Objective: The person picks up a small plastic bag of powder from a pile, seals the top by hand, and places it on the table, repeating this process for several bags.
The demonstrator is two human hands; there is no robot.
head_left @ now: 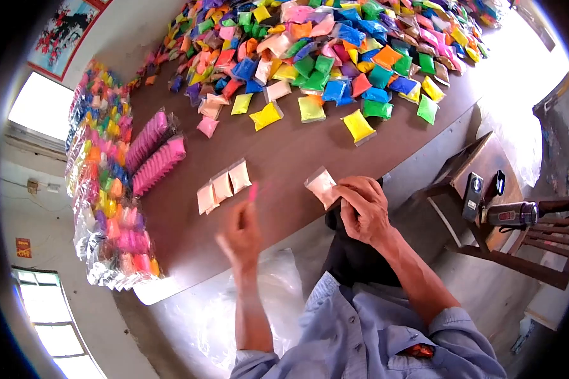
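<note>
So your right hand (365,210) has its fingertips pinched on the corner of a peach packet (322,187). Your left hand (241,230) is pretty blurry, kinda curled, with a small pink thing (253,191) at the fingertips; can't tell how closed it is. Three peach packets (222,186) lie in a row near it on the table (278,151).

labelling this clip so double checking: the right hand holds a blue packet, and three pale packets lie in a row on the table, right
The colour is wrong: the head view shows that the right hand holds a pale peach packet, not a blue one. The three pale packets do lie in a row on the table.
</note>
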